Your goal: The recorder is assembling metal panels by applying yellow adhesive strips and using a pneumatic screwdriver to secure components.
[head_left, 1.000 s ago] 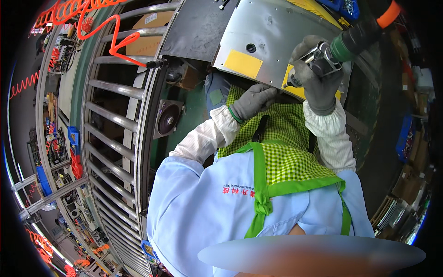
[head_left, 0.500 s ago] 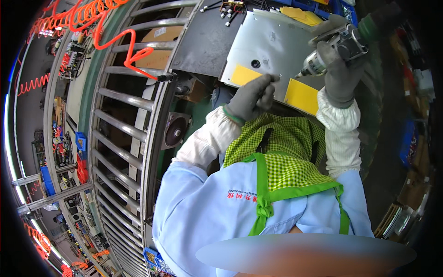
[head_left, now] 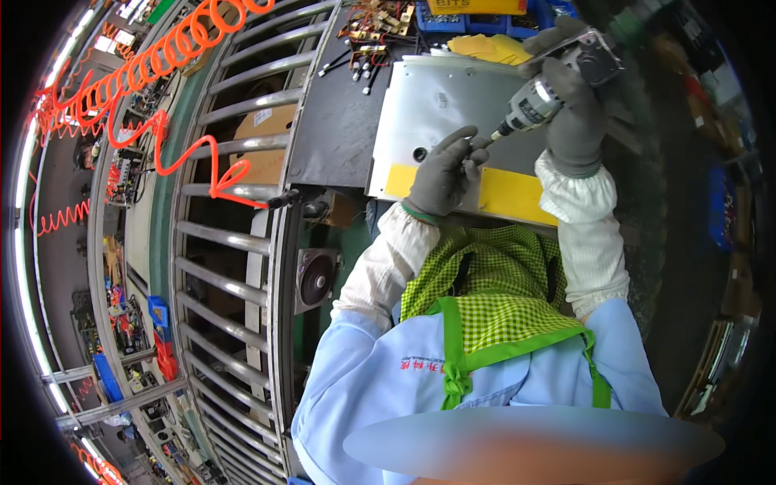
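Note:
My right hand (head_left: pixel 575 121), in a grey glove, is closed round a power screwdriver (head_left: pixel 529 107) with a silver-grey body. Its bit points down and left, right beside the fingertips of my left hand (head_left: pixel 443 174). That gloved hand is pinched above the panel's near part; whatever lies between its fingers is too small to name. Beneath both hands lies a flat grey metal panel (head_left: pixel 432 97) with a round dark hole piece (head_left: pixel 419 153) and small holes. Along its near edge run a yellow strip (head_left: pixel 513 196) and a second yellow piece (head_left: pixel 398 179), partly covered by my left hand.
Wired connectors (head_left: pixel 368 52) lie on the dark tabletop (head_left: pixel 335 129). Beyond the panel are yellow sheets (head_left: pixel 489 48) and blue bins (head_left: pixel 440 18). A roller conveyor (head_left: pixel 222 234) runs on the left, with an orange coiled hose (head_left: pixel 194 36) above it.
The screwdriver's bit and my left fingertips have come together. My left hand has closed into a pinch near the bit. The whole view has shifted somewhat.

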Demonstrator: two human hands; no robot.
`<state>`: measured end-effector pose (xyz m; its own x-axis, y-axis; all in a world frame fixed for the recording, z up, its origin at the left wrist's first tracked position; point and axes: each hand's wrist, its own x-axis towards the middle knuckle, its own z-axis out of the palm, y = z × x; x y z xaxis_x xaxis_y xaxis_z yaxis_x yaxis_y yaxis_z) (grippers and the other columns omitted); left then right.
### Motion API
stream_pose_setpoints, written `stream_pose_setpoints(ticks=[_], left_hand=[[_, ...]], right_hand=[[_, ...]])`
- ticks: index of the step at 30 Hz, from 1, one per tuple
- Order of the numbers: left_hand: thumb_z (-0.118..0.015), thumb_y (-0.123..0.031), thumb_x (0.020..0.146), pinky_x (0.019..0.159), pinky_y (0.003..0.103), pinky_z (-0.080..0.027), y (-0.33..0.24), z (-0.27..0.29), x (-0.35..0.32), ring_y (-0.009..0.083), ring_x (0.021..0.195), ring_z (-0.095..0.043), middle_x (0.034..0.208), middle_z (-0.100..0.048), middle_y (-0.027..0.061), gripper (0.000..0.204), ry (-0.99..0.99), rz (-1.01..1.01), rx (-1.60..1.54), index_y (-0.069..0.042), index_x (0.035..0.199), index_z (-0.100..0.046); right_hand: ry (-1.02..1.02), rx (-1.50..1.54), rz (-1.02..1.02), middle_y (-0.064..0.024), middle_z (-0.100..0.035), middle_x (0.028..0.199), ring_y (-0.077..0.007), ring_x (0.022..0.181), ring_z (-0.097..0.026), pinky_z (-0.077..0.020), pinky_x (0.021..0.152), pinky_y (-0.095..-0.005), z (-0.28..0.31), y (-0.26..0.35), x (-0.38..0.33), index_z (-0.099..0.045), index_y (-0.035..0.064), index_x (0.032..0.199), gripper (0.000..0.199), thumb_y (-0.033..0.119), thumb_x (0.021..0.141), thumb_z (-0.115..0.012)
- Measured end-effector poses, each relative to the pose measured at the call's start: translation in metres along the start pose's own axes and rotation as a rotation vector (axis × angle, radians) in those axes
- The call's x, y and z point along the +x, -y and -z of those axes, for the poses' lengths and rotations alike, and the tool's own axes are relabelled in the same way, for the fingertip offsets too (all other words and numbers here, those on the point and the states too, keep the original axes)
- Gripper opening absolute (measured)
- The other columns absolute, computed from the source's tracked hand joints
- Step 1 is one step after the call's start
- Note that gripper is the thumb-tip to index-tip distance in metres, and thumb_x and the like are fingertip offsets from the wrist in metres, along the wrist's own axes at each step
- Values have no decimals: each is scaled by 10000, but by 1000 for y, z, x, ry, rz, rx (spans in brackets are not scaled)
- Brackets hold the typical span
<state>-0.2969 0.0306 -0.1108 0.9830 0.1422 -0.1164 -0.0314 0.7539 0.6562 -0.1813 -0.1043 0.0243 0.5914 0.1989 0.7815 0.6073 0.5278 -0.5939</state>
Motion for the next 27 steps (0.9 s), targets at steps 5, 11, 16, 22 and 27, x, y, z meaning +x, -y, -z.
stream_pose_setpoints(ticks=[5, 11, 16, 22, 27], left_hand=[[-488, -250, 1022, 480, 120, -420, -9, 3, 0, 69, 721, -571, 987, -598, 72, 330, 73, 200, -90, 15, 1219, -508], [-468, -266, 1030, 500, 127, -464, -6, -3, 4, 89, 743, -604, 974, -604, 90, 312, -44, 204, -246, 2, 1179, -528], [-465, -270, 1033, 462, 118, -404, -5, -2, 3, 40, 624, -521, 836, -573, 13, 308, -18, 210, -202, -3, 1168, -539], [-653, -397, 919, 495, 246, -422, -6, 0, -1, 92, 537, -524, 645, -599, 16, 380, -66, -23, 581, -18, 898, -667], [-736, -331, 826, 549, 353, -481, -12, 0, 0, 251, 573, -620, 663, -641, 117, 278, -45, -511, 1524, -56, 820, -693]], right_hand=[[-54, 58, -137, -133, -662, 991, -181, 807, -665, -553, 720, -305, 5, -2, 3, -545, -5, 1150, 347, 130, 831, -577], [-91, 102, -157, -131, -670, 1006, -204, 828, -680, -564, 711, -323, 5, -4, -3, -594, -2, 1065, 241, 107, 850, -601], [-190, 142, -223, -172, -659, 1027, -239, 833, -677, -561, 772, -354, 6, -11, -5, -534, -26, 1163, 366, 116, 831, -596], [-118, 133, -191, -198, -652, 1038, -258, 834, -671, -553, 807, -366, 10, -16, -1, -493, -41, 1231, 451, 120, 819, -585], [-126, 186, -216, -190, -650, 1045, -255, 874, -669, -554, 815, -364, 9, -16, -6, -495, -36, 1230, 422, 88, 833, -565]])
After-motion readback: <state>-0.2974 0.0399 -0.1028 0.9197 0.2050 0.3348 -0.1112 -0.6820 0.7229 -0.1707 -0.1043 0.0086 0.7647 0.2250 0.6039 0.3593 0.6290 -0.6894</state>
